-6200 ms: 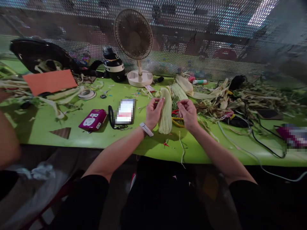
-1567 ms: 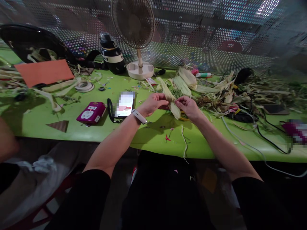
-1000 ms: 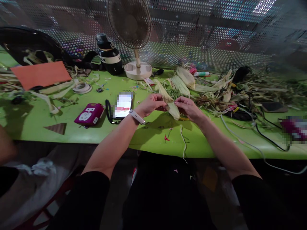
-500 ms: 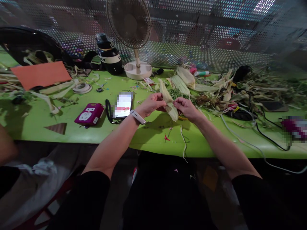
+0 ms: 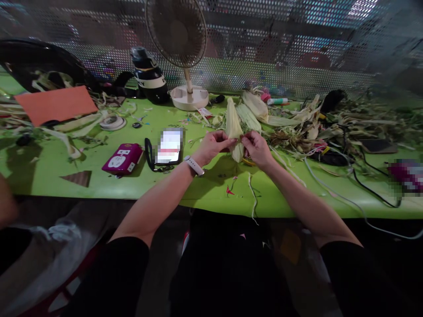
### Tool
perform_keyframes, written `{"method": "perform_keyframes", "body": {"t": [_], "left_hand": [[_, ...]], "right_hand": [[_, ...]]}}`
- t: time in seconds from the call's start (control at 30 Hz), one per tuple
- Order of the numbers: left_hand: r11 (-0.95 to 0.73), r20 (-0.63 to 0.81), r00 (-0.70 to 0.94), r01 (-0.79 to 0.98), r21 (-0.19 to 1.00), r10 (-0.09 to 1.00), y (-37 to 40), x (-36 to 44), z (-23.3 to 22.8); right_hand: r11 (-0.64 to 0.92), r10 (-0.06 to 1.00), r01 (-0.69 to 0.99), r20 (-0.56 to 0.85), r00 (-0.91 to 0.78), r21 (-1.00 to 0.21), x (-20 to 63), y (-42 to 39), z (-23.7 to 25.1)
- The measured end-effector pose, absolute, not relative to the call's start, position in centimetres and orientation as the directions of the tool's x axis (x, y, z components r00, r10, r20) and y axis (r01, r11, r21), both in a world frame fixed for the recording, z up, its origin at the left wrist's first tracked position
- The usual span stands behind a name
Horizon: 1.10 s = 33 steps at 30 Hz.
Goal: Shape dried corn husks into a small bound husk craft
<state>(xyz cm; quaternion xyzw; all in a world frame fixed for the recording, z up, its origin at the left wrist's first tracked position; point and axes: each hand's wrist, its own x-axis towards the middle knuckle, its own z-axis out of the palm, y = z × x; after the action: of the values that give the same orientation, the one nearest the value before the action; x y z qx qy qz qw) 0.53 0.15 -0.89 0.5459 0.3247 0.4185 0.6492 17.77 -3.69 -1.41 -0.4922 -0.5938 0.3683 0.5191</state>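
Note:
Between my hands, above the green table (image 5: pixel 205 189), is a pale yellow-green corn husk (image 5: pixel 233 121), its tapered end pointing up and away from me. My left hand (image 5: pixel 214 145), with a white band on the wrist, pinches the husk at its middle from the left. From the right, my right hand (image 5: pixel 255 149) pinches the same part, fingertips close to the left thumb. More husks (image 5: pixel 256 107) lie just behind. A thin pale strip (image 5: pixel 253 198) and a small red scrap (image 5: pixel 229 190) rest on the table nearer to me.
A phone (image 5: pixel 170 145) and a purple power socket block (image 5: pixel 123 158) lie to the left. Behind stand a fan (image 5: pixel 189 97) and a dark bottle (image 5: pixel 151 81). Dry plant stalks (image 5: pixel 357 121) and a white cable (image 5: pixel 333 193) spread on the right. Another person's arm (image 5: pixel 6 202) shows at far left.
The husk has turned more upright and shifted slightly right, its tip now pointing nearly straight away from me. Both hands have closed in on its middle and still pinch it.

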Motion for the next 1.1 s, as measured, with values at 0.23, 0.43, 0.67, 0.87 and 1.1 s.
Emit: {"method": "perform_keyframes", "body": {"t": [0.23,0.43,0.67,0.87,1.1], "left_hand": [[-0.026,0.077,0.395,-0.133,0.991,0.915,0.5,0.5,-1.3],[-0.076,0.103,0.392,-0.084,0.994,0.914,0.8,0.4,-1.7],[-0.101,0.121,0.409,-0.071,0.992,0.905,0.9,0.2,-1.6],[-0.096,0.144,0.448,-0.128,0.987,0.882,1.2,0.1,-1.6],[-0.019,0.125,0.533,-0.199,0.980,0.837,1.0,-0.1,-0.8]], "right_hand": [[0.246,0.967,0.202,0.254,0.013,-0.948,18.0,-3.6,-1.3],[0.133,0.991,0.120,0.132,-0.016,-0.984,18.3,-3.1,-1.5],[-0.009,0.998,-0.054,-0.006,-0.063,-0.999,18.3,-3.4,-0.5],[-0.073,0.993,-0.130,-0.060,-0.102,-0.989,18.6,-3.6,-0.4],[0.048,0.997,-0.074,0.053,-0.055,-0.996,18.3,-3.6,0.0]]}}
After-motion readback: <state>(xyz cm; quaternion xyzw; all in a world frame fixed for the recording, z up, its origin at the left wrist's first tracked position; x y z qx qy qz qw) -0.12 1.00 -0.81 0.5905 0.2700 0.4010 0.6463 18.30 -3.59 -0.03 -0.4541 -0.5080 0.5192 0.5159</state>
